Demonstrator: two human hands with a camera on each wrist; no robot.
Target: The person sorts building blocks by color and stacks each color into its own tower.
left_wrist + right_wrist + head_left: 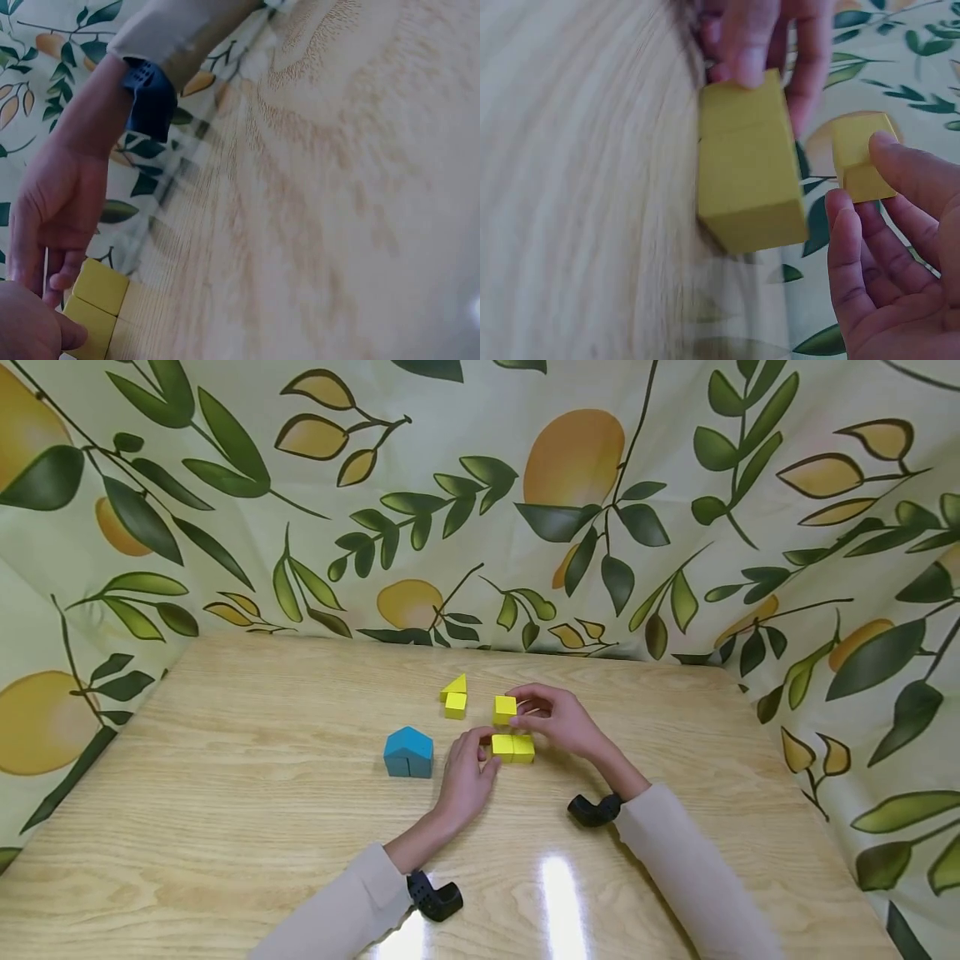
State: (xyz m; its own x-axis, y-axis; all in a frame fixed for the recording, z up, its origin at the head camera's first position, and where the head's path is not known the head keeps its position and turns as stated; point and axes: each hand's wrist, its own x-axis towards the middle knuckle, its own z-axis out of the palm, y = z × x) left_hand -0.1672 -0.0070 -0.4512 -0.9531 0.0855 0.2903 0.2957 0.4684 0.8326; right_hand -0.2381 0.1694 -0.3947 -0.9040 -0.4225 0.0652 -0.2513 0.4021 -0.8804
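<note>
On the near side of the patterned cloth, at the pale wood-grained table, I can see two smooth, hard-looking yellow cubes standing side by side, touching along a thin seam. The left hand has its thumb and finger around the left end of that pair, while the right hand pinches a third smooth yellow cube between thumb and fingers, apart from the pair and seemingly off the tabletop. Whether these blocks are wood or plastic I can't tell from here.

What worries me is that pinch: the faces look slick, so a loosened thumb could let the held cube twist or drop, perhaps onto the two below. If it came down hard or off-centre, I'd expect the seam to open. The left hand's hold seems to be on one cube only, so the right-hand one might slide away if nudged. Both hands work very close, too, and fingers could knock each other. Farther back, a yellow triangular block and another yellow cube sit close together; the blue blocks in a house shape stand just beside the left hand, where a careless backward sweep could topple them
</note>
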